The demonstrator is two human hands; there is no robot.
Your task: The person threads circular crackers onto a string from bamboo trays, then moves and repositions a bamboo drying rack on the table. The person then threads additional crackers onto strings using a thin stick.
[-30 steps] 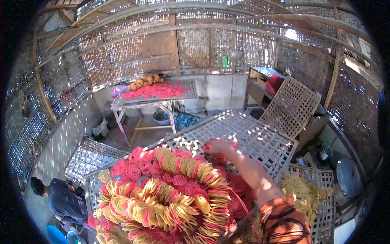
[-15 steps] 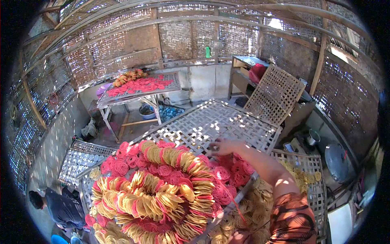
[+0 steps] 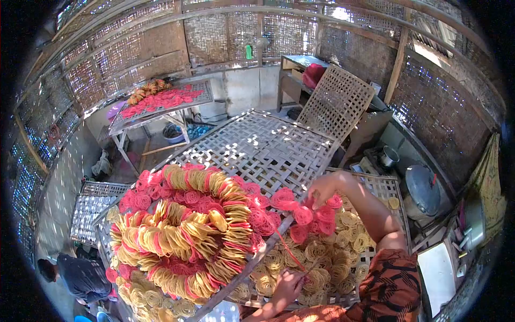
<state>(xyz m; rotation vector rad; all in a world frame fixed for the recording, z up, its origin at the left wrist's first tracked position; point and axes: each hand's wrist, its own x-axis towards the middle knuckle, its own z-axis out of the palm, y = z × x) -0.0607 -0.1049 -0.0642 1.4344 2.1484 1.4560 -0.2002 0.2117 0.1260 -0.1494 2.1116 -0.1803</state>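
My right hand reaches over the edge of a woven tray, fingers bent down onto a cluster of lacy pink-red crackers. My left hand is low in front of my body, fingers closed on a thin stick and a red string. Beside my hands, long strings of yellow and red crackers lie coiled in a heap over loose red crackers. Beneath my hands are many loose yellow coiled crackers on a lower tray.
A large woven bamboo tray extends ahead, another leaning behind it. At the back left, a table bears more crackers. A pot and round lid stand right. A person in dark clothing is at lower left.
My right hand has moved right and toward me, from the far tray edge to above the yellow crackers, with red crackers now under it. My left hand shows more fully. The view has shifted.
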